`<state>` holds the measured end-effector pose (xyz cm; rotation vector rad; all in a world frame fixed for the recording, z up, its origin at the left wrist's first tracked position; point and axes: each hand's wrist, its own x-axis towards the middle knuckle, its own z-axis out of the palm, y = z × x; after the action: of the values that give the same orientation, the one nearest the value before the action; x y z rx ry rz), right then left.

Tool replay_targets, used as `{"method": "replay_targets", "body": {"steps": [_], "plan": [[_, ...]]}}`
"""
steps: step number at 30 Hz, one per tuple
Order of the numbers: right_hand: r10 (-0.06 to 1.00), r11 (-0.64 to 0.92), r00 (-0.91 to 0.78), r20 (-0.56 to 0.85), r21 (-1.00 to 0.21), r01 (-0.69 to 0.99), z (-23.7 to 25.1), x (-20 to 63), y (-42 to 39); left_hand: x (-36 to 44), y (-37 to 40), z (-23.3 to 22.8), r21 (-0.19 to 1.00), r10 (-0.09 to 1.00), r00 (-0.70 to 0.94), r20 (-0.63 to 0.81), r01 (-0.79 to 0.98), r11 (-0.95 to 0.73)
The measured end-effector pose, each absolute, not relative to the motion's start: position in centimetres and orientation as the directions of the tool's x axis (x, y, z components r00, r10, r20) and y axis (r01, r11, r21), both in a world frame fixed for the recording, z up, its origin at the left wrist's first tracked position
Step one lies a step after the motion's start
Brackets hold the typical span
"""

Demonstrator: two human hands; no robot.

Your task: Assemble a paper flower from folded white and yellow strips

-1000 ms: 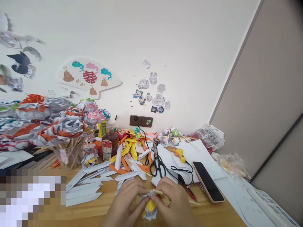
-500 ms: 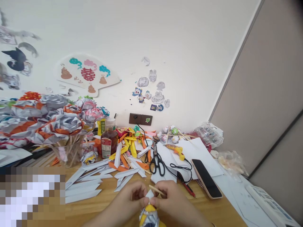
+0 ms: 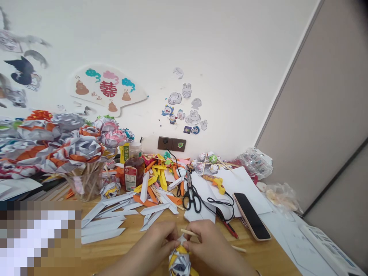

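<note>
Paper flower [image 3: 179,260], crumpled from grey-white and yellow paper, sits low at the near edge of the wooden table [image 3: 135,249], held between both hands just above the tabletop, seemingly so the wrapped paper keeps its shape. Behind it, a big bunch of finished flowers [image 3: 66,147] stands upright on wooden sticks in a clear cup [image 3: 83,186] at the left, heads clear of the clutter. White paper strips [image 3: 100,226] lie fanned flat across the middle of the table, with orange and yellow strips [image 3: 156,180] heaped behind them near a brown bottle [image 3: 133,172]. A phone [image 3: 251,216] lies face up on white sheets to the right, well apart from the hands. Black-handled scissors [image 3: 192,197] and a yellow glue gun [image 3: 214,182] with its black cord rest just beyond the hands, within easy reach. The left hand [image 3: 155,245] presses its fingertips together on the flower's top from the left; the right hand [image 3: 209,247] pinches the same top from the right, where a thin wooden stick [image 3: 212,241] crosses under its fingers and pokes out to either side.
</note>
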<state>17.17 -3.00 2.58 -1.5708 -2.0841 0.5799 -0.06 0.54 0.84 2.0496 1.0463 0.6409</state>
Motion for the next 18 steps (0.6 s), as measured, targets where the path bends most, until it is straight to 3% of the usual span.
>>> {"method": "replay_targets", "body": {"steps": [7,12,18], "plan": [[0.964,0.264,-0.218,0.151,-0.614,0.744,2.1,17.0,-3.3,-0.2,1.2,-0.1,0.798,0.816,0.569,0.106,0.441,-0.412],[0.981,0.190,-0.165,0.101,-0.663,0.724,2.1,16.9,-3.4,-0.1,1.3,-0.3,0.808,0.805,0.584,0.109,0.420,-0.414],[0.971,0.234,-0.175,0.161,-0.511,0.827,2.8,16.7,-3.6,0.2,0.9,0.0,0.822,0.813,0.570,0.117,0.404,-0.402]]}}
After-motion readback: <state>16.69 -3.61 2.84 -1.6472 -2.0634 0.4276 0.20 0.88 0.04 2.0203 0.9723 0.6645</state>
